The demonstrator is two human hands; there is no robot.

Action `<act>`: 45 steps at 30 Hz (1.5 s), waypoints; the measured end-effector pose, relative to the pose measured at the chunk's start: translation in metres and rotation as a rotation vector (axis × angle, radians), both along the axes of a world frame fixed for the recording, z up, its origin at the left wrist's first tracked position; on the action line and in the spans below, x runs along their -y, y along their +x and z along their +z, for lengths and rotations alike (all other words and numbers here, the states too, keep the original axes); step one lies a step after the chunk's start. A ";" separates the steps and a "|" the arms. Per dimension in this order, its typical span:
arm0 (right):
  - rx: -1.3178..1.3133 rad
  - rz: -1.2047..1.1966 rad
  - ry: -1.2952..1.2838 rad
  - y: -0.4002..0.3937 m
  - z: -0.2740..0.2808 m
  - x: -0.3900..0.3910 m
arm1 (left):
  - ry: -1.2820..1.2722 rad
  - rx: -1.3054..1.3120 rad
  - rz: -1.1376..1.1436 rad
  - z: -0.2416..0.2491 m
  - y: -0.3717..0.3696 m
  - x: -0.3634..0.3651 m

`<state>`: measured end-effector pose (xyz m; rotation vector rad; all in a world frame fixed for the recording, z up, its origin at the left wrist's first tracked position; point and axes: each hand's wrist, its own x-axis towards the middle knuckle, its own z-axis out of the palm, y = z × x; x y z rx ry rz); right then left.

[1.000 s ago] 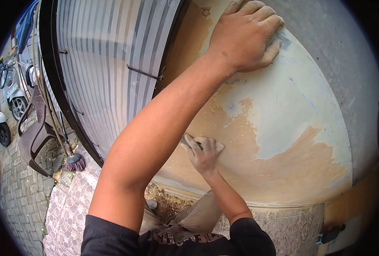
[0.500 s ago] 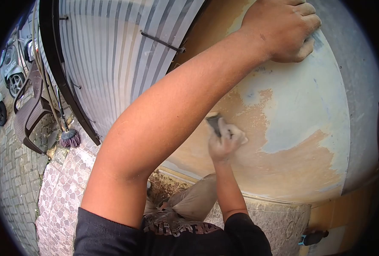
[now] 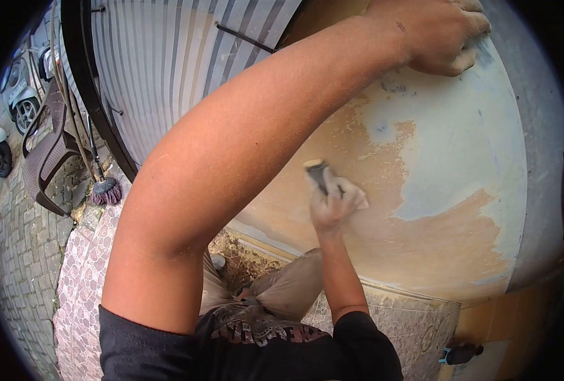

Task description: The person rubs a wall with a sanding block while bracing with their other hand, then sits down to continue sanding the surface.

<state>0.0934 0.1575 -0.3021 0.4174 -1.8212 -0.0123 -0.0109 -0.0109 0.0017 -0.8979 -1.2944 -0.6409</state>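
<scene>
We take the pale blue-white patch (image 3: pixel 453 171) on the wall (image 3: pixel 415 254) as our landmark. Left of it, over the tan surface, our right hand (image 3: pixel 334 206) grasps a dark sanding block (image 3: pixel 317 173), as it appears to be, with a pale end. A second ago this block is mostly hidden under our fingers; now our hand is turned so that its dark body and pale end show. Our right hand also sits slightly nearer the patch than it did then, so we judge that the work is on the tan area bordering the patch. Blur hides whether the block's face meets the wall.

At the patch's upper end, our left hand (image 3: pixel 444 37) rests with curled fingers, in nearly the same place as before, which suggests it is bracing us. We cannot tell whether those fingers grasp anything.

Farther left of the patch are a striped sheet (image 3: pixel 151 63), a purple-bristled broom (image 3: pixel 107 192) and a brown woven chair (image 3: pixel 45 159).
</scene>
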 end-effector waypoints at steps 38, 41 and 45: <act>-0.066 -0.008 0.002 0.011 -0.021 -0.018 | 0.093 -0.042 -0.081 0.000 0.004 -0.008; 0.010 0.018 -0.104 0.010 0.002 -0.021 | 0.114 -0.075 -0.071 0.001 0.002 -0.008; -0.243 0.177 -0.788 -0.007 0.100 -0.032 | 0.096 -0.047 -0.063 -0.002 0.004 -0.008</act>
